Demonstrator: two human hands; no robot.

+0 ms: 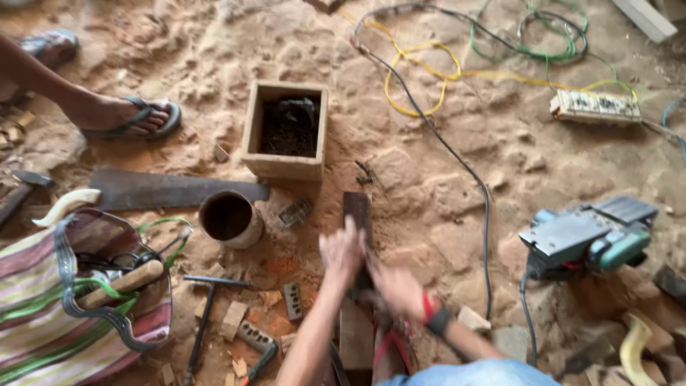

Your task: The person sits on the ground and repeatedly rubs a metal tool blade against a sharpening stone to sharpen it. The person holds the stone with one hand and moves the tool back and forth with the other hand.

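Both hands, blurred, bear on a dark wooden strip (356, 214) lying on sandy ground: left hand (341, 251) on top, right hand (397, 289) just beside. Nearby: open wooden box (284, 166), handsaw (168, 190), cylindrical pot (230, 219), electric planer (587, 238), striped bag (43, 314).

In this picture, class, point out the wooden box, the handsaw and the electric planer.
wooden box (281, 166): head view, front wall.
handsaw (164, 190): head view, middle of blade.
electric planer (572, 239): head view, grey top plate.
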